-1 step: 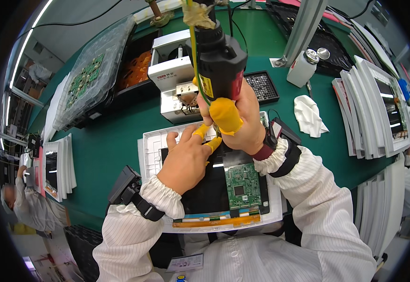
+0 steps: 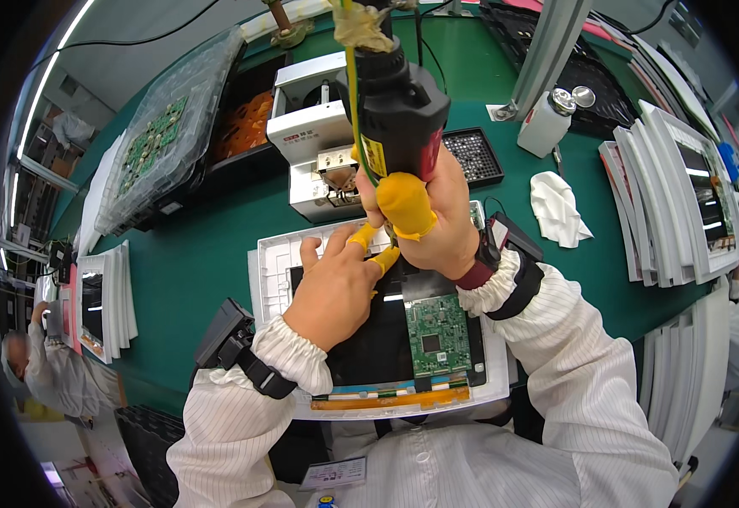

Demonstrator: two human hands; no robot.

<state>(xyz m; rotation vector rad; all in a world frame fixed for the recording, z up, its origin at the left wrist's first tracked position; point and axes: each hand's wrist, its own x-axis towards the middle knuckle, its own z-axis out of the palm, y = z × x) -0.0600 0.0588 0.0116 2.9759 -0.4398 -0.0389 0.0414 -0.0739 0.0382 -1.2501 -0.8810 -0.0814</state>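
My right hand (image 2: 433, 216), with yellow finger cots, grips a black and red electric screwdriver (image 2: 395, 110) held upright, its tip down between both hands. My left hand (image 2: 335, 288) rests on a black panel (image 2: 378, 343), and its yellow-capped fingertips touch the screwdriver's tip. The panel lies in a white tray (image 2: 272, 262) right in front of me. A green circuit board (image 2: 437, 334) sits on the panel's right part, just below my right wrist. An orange flex strip (image 2: 386, 398) runs along the panel's near edge.
A white screw feeder box (image 2: 310, 127) and a black tray of screws (image 2: 471, 157) stand behind the hands. A white bottle (image 2: 547, 123) and a white cloth (image 2: 556, 207) lie right. Stacked panels (image 2: 674, 195) stand far right, and bagged circuit boards (image 2: 157, 144) lie left. Another person (image 2: 47, 372) works at far left.
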